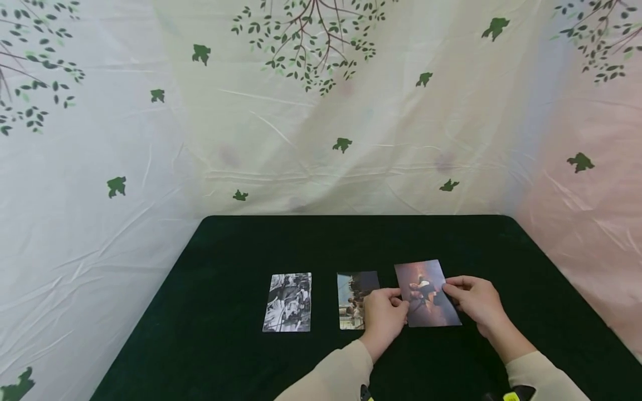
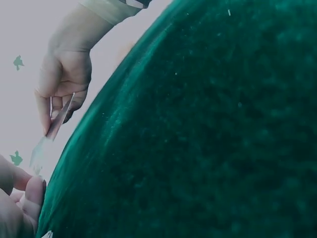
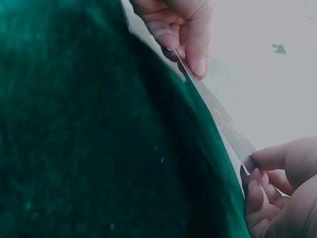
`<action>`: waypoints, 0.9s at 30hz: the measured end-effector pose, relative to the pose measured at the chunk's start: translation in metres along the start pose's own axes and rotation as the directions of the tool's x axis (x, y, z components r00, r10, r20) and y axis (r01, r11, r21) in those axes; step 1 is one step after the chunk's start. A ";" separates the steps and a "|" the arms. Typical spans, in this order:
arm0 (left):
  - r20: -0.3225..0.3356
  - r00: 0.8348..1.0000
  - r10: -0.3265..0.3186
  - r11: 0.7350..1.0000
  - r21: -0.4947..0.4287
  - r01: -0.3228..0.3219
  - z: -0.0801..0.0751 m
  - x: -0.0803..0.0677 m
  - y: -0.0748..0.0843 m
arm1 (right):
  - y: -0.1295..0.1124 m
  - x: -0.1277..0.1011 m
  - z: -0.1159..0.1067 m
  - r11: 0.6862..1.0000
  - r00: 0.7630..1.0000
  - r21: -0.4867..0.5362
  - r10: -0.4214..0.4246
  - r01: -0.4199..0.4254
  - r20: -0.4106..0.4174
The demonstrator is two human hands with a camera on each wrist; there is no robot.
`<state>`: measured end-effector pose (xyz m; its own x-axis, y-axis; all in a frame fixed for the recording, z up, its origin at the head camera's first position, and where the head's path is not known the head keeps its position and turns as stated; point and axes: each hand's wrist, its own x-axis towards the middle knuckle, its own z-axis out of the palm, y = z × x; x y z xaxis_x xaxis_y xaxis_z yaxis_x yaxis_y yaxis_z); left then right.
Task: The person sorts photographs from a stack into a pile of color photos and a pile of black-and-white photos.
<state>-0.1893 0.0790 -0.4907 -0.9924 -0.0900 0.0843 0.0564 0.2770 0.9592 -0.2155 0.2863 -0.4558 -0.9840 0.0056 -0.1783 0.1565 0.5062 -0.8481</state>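
Observation:
A reddish-dark photo [image 1: 426, 292] lies at the right of a row on the dark green table [image 1: 241, 245], tilted slightly. My left hand [image 1: 398, 303] pinches its left edge and my right hand [image 1: 448, 289] pinches its right edge. In the left wrist view the photo [image 2: 51, 131] shows edge-on, with the right hand [image 2: 62, 79] at its far end and the left hand [image 2: 22, 198] at its near end. In the right wrist view the photo [image 3: 218, 114] runs from the left hand [image 3: 181, 29] to the right hand [image 3: 277, 183]. Whether it touches the cloth I cannot tell.
Two more photos lie flat to the left: a black-and-white photo [image 1: 287, 302] and a colour photo [image 1: 353, 298] partly behind my left hand. A pale curtain [image 1: 321, 111] printed with leaves and birds surrounds the table on the far and side edges.

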 end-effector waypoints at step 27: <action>0.043 0.999 0.008 0.964 0.267 -0.019 0.016 0.012 0.000 | 0.031 0.011 0.010 0.984 0.992 -0.178 -0.006 -0.017 -0.126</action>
<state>-0.2035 0.0934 -0.4939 -0.9957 -0.0466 0.0805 0.0442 0.5236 0.8508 -0.2207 0.2935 -0.4886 -0.9878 0.1110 -0.1092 0.1553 0.6512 -0.7428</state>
